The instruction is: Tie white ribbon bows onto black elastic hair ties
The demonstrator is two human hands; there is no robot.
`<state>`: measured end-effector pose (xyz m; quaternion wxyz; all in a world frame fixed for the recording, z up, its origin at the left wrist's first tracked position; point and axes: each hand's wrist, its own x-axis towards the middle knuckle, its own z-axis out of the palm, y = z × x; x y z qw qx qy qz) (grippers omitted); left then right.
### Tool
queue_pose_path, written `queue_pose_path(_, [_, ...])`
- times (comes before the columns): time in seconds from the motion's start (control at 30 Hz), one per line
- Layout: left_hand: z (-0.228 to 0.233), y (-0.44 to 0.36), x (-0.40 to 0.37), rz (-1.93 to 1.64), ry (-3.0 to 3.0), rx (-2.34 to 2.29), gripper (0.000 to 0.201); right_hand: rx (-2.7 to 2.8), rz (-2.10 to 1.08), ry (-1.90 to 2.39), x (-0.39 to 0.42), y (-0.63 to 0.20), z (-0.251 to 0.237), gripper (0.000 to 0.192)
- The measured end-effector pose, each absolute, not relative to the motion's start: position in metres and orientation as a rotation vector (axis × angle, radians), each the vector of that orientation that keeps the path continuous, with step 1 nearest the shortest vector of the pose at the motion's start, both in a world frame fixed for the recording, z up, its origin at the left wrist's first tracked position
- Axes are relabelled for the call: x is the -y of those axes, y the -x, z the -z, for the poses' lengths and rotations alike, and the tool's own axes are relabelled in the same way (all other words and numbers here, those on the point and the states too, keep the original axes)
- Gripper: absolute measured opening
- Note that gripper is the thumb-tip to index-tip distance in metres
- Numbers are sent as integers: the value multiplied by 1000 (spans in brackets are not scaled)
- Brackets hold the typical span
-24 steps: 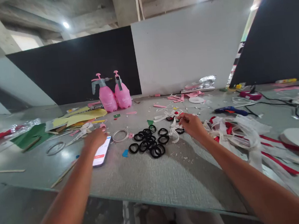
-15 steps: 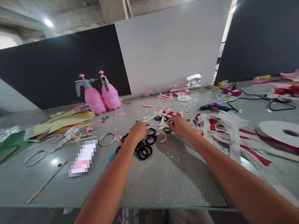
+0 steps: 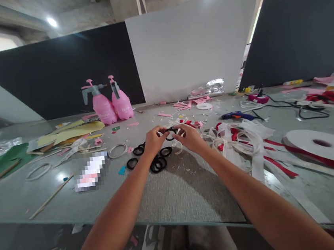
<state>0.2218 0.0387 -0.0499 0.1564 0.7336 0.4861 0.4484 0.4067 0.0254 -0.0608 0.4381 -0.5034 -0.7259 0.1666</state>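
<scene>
Left hand (image 3: 154, 142) (right hand (image 3: 190, 139) too) on black ring (image 3: 172, 129)

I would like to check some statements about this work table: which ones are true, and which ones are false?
1. The left hand and the right hand hold a black ring between them. True.
2. Both spray bottles lie on their sides. False: the pink spray bottles stand upright.
3. A white spool lies on the right part of the table. True.
4. The right hand holds the glue gun. False: the blue glue gun lies on the table.
</scene>
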Motion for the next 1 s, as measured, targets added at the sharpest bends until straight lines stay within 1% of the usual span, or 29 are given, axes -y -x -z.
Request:
queue_pose_path(0.23, [53,-230,-32,-1285,-2116,-1256,25,1821,-286,1060,-18,-407,54,21])
queue_pose_path(0.47, [61,-231,-39,-1231,-1981,-1106,31,1761,-331,1134,-15,-408,48,20])
queue_pose_path(0.63, [66,-234,-41,-1151,-1782,-930,45,1683,-285,1163,-15,-409,47,23])
queue_pose_path(0.83, [55,-236,-35,-1285,-1628,-878,39,1736,-303,1216,-15,-410,49,24])
queue_pose_path(0.9, [54,-236,-33,-1296,-1589,-859,40,1789,-293,1247,-14,-410,50,25])
queue_pose_path(1.0, [54,-237,-32,-1257,-1556,-819,41,1811,-254,1301,-15,-410,52,20])
